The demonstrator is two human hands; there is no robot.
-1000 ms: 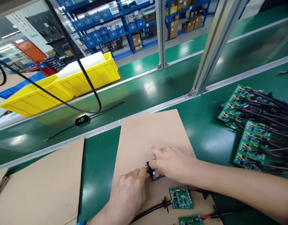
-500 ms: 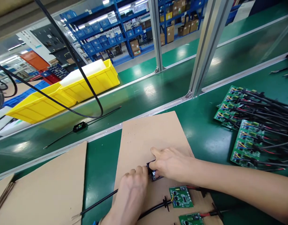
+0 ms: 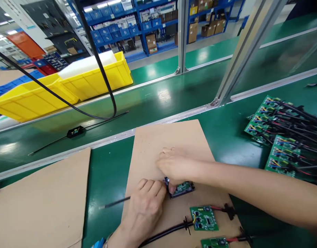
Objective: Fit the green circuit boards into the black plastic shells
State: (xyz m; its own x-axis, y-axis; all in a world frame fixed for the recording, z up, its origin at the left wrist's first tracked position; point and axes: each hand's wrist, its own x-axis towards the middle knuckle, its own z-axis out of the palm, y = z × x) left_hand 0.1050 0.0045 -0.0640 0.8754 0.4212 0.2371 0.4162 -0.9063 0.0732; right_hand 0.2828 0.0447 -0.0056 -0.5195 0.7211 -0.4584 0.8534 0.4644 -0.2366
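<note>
A small black case (image 3: 181, 194) with a green circuit board (image 3: 183, 187) inside lies on a cardboard sheet. My left hand (image 3: 148, 203) is closed at its left end around a black cable (image 3: 118, 202), whose bare tip sticks out to the left. The fingers of my right hand (image 3: 172, 165) are curled above the case, and its thumb presses down inside the left end, onto the board or cable end. That contact point is partly hidden. Closer to me lie a loose green board (image 3: 205, 218) with cables on both sides and another green board (image 3: 215, 243), cut off by the lower edge.
The cardboard sheet (image 3: 169, 137) rests on a green bench. Wired boards (image 3: 282, 155) are stacked at the right. A second cardboard (image 3: 44, 196) lies left. Beyond a metal rail stand a cased board (image 3: 75, 132) and yellow bins (image 3: 96, 81). A black cable (image 3: 101, 69) hangs in front.
My right hand has shifted up and left, its fingers curling, so more of the board in the case shows. My left hand stays at the cable. The whole view has shifted slightly.
</note>
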